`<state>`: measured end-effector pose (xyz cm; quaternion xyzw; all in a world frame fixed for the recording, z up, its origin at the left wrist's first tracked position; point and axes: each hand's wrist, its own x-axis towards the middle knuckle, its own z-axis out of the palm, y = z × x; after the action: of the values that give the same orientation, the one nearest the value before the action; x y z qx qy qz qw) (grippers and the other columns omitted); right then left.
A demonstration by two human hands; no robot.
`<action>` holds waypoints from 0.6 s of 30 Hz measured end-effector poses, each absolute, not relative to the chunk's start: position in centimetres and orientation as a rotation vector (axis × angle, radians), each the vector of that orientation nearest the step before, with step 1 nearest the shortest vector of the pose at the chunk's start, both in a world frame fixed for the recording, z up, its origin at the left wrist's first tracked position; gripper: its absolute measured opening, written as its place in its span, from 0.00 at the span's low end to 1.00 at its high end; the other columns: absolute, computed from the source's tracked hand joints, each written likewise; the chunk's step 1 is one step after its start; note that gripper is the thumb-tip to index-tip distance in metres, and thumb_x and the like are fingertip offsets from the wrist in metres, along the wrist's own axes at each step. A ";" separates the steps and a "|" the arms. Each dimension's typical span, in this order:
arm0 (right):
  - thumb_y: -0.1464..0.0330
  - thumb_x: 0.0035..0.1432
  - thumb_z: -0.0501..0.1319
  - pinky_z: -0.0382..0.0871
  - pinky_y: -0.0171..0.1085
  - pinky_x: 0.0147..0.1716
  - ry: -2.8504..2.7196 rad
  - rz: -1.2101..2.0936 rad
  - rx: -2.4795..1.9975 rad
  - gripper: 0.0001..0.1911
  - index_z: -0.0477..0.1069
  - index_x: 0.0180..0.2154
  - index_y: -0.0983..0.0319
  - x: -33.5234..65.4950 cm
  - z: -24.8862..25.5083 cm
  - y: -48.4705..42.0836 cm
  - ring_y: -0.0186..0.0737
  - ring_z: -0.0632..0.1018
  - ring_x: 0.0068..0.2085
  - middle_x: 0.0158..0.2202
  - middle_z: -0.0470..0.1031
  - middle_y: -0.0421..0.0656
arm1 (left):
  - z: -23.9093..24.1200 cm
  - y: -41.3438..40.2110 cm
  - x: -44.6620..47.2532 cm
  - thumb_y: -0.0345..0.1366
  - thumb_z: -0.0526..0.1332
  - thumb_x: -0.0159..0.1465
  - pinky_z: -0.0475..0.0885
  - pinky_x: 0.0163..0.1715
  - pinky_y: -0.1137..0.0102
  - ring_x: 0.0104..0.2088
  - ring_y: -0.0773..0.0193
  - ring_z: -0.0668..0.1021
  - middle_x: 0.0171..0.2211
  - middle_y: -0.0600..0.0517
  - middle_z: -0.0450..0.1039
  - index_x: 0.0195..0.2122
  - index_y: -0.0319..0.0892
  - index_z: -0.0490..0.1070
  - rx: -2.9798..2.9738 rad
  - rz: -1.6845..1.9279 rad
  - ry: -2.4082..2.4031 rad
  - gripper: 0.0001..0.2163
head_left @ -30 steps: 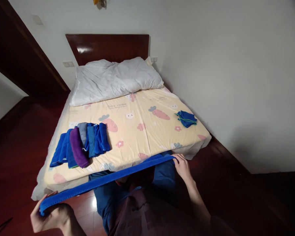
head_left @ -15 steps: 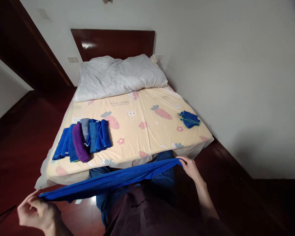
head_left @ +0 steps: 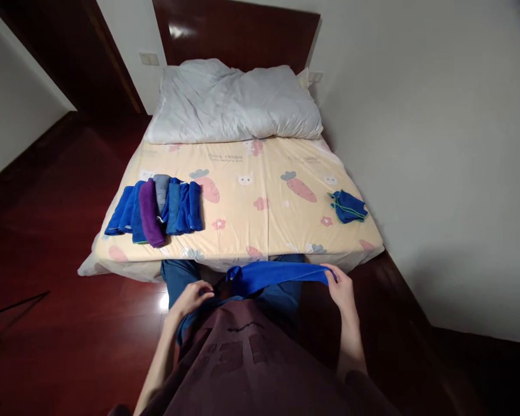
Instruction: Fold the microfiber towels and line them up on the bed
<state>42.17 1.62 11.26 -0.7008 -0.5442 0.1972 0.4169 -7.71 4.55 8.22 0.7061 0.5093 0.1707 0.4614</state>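
Observation:
A blue towel (head_left: 274,274) hangs folded in front of my body, at the foot of the bed (head_left: 260,231). My right hand (head_left: 340,288) pinches its right end. My left hand (head_left: 190,298) is closed near my waist and holds the towel's other end, which is dark and partly hidden against my trousers. On the bed's left side lies a row of folded towels (head_left: 156,207), blue, purple and grey. A small folded blue cloth (head_left: 347,207) with green trim lies near the bed's right edge.
A white duvet (head_left: 234,104) is bunched at the head of the bed below a dark wooden headboard (head_left: 238,34). A white wall runs along the right. Dark red wooden floor lies to the left, with a thin black stand (head_left: 0,318) at the far left.
My left hand has swung in from far left to my waist, so the towel went from stretched wide to folded over. My view has tilted down toward the bed.

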 end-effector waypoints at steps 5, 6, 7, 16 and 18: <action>0.59 0.65 0.61 0.79 0.44 0.48 -1.424 0.469 -1.685 0.16 0.81 0.44 0.62 38.1 16.5 2.1 0.48 0.85 0.44 0.43 0.84 0.49 | 5.3 4.9 1.3 0.48 0.59 0.70 0.74 0.52 0.63 0.47 0.55 0.81 0.45 0.44 0.79 0.47 0.43 0.78 1.866 0.496 0.976 0.16; 0.60 0.65 0.62 0.79 0.43 0.48 -1.468 0.437 -1.676 0.15 0.82 0.43 0.62 37.0 17.6 2.4 0.47 0.85 0.43 0.42 0.85 0.48 | 6.2 5.4 3.1 0.48 0.57 0.71 0.73 0.54 0.62 0.49 0.55 0.80 0.47 0.44 0.78 0.50 0.43 0.77 1.885 0.545 0.933 0.16; 0.61 0.65 0.63 0.79 0.42 0.47 -1.512 0.393 -1.661 0.13 0.83 0.43 0.61 35.8 18.6 2.7 0.47 0.85 0.42 0.42 0.85 0.47 | 7.4 6.0 4.8 0.48 0.57 0.72 0.73 0.55 0.62 0.50 0.55 0.79 0.49 0.44 0.77 0.52 0.43 0.75 1.900 0.598 0.882 0.17; 0.66 0.63 0.67 0.79 0.35 0.34 -1.733 0.160 -1.442 0.06 0.84 0.38 0.57 31.7 23.5 3.0 0.38 0.82 0.28 0.31 0.84 0.41 | 14.1 8.2 14.3 0.40 0.54 0.74 0.74 0.50 0.63 0.45 0.58 0.79 0.44 0.45 0.76 0.49 0.41 0.72 1.834 1.084 0.781 0.12; 0.66 0.62 0.67 0.78 0.35 0.31 -1.729 0.130 -1.424 0.06 0.84 0.38 0.57 32.1 23.5 2.6 0.36 0.80 0.26 0.29 0.83 0.40 | 12.9 8.2 13.7 0.36 0.53 0.73 0.74 0.50 0.63 0.45 0.58 0.79 0.44 0.44 0.76 0.49 0.41 0.72 1.859 1.102 0.815 0.11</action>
<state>32.09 2.60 23.47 -0.5717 -0.6941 0.0524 0.4343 13.72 8.16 12.89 0.7361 0.3227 0.4365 0.4042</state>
